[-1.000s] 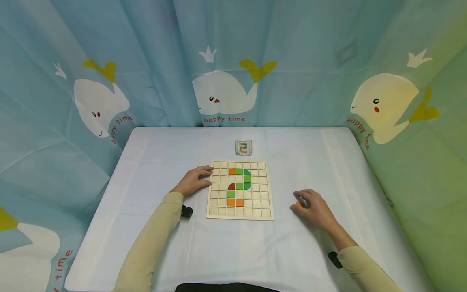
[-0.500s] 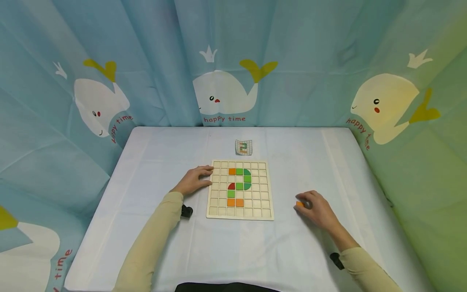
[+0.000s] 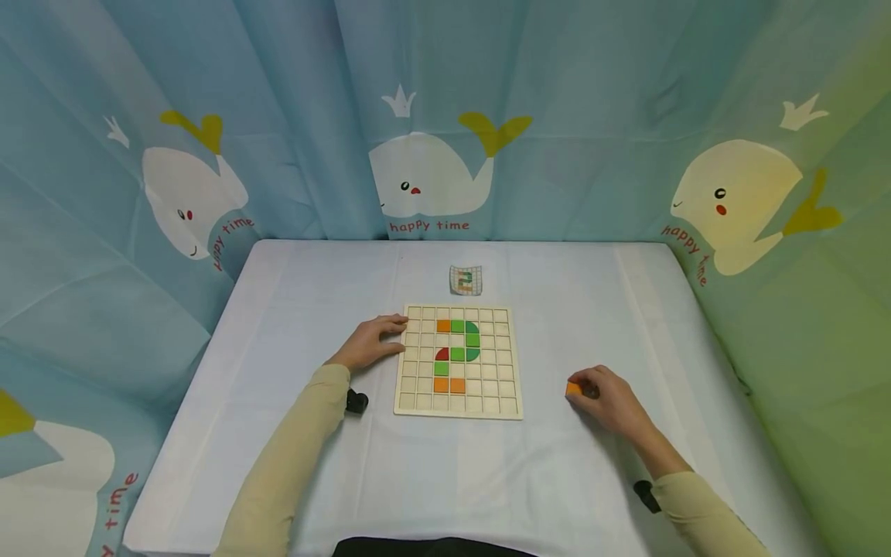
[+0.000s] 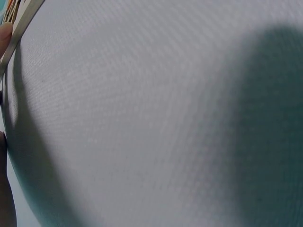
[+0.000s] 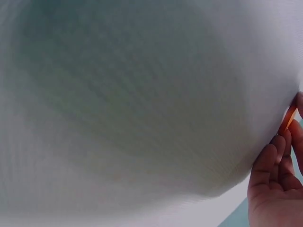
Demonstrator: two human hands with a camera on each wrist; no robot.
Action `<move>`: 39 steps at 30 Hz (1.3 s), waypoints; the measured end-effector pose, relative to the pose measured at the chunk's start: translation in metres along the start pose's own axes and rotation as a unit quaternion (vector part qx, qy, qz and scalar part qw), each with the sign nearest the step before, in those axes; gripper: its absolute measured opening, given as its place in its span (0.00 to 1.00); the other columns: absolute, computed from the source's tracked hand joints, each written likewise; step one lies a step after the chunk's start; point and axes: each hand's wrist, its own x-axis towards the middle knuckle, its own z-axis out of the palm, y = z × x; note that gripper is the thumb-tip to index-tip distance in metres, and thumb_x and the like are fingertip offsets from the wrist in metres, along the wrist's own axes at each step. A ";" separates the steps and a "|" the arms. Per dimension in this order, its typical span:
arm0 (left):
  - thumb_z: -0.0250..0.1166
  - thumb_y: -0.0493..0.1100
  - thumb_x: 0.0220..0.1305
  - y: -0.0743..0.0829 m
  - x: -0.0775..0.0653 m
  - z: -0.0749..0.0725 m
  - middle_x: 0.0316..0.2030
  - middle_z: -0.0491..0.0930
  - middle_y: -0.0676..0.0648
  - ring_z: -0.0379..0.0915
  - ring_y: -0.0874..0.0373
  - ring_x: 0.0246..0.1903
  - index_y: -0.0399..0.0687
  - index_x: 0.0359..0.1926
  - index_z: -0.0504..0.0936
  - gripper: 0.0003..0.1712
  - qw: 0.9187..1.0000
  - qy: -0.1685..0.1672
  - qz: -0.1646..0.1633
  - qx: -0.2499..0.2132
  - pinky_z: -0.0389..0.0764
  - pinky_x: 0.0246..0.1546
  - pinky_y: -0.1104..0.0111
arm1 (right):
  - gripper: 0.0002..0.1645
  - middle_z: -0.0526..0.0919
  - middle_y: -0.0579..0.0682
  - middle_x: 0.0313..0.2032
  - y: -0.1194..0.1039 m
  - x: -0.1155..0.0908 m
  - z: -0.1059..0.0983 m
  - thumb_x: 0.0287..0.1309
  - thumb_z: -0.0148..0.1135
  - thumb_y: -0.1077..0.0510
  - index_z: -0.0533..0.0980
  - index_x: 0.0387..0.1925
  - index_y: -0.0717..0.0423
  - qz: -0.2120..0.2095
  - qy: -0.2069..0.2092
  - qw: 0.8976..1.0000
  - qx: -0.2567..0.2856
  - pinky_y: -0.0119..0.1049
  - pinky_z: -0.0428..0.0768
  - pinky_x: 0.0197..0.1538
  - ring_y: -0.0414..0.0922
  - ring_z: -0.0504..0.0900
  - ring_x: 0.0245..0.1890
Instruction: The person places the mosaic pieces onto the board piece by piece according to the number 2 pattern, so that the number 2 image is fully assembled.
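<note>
An orange square tile (image 3: 574, 388) is pinched between the thumb and fingers of my right hand (image 3: 611, 401), low over the cloth to the right of the board. In the right wrist view the tile (image 5: 289, 116) shows as a thin orange edge between the fingertips. My left hand (image 3: 369, 343) rests at the left edge of a wooden grid board (image 3: 498, 393), thumb and fingers spread along it. In the left wrist view a fingertip (image 4: 4, 37) lies against the board's side. Orange, green and red tiles on the board trace a shape like a 2.
Behind the board lies a small printed card (image 3: 465, 281) with a coloured 2 on a grid. A white cloth (image 3: 278, 309) covers the table. Blue curtains (image 3: 292, 124) with whale prints stand around the back and sides. A black object (image 3: 431, 548) shows at the front edge.
My right hand has drawn slightly to the right and nearer to me, fingers closing in, with more of the orange tile showing. My left hand and the board have stayed in place.
</note>
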 end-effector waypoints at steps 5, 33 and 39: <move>0.70 0.47 0.62 0.003 -0.001 -0.001 0.68 0.68 0.50 0.55 0.53 0.71 0.41 0.64 0.76 0.31 1.000 -0.003 -0.006 0.002 0.57 0.74 0.61 | 0.15 0.79 0.53 0.38 0.002 0.001 0.001 0.53 0.73 0.63 0.82 0.43 0.62 -0.004 0.009 1.000 -0.002 0.37 0.81 0.34 0.46 0.78 0.35; 0.70 0.48 0.62 0.002 0.000 -0.001 0.68 0.68 0.50 0.57 0.52 0.70 0.41 0.64 0.76 0.31 1.000 -0.005 0.000 0.008 0.59 0.73 0.59 | 0.18 0.80 0.60 0.42 -0.020 0.043 0.008 0.57 0.70 0.62 0.80 0.48 0.68 -0.003 0.028 0.998 0.052 0.49 0.86 0.46 0.55 0.82 0.42; 0.70 0.48 0.62 0.003 0.000 -0.002 0.68 0.68 0.51 0.56 0.54 0.71 0.41 0.64 0.76 0.31 1.000 -0.004 -0.007 0.009 0.58 0.74 0.61 | 0.17 0.80 0.58 0.41 -0.038 0.054 0.016 0.55 0.70 0.65 0.81 0.47 0.69 -0.023 0.006 0.997 0.067 0.47 0.86 0.46 0.54 0.82 0.41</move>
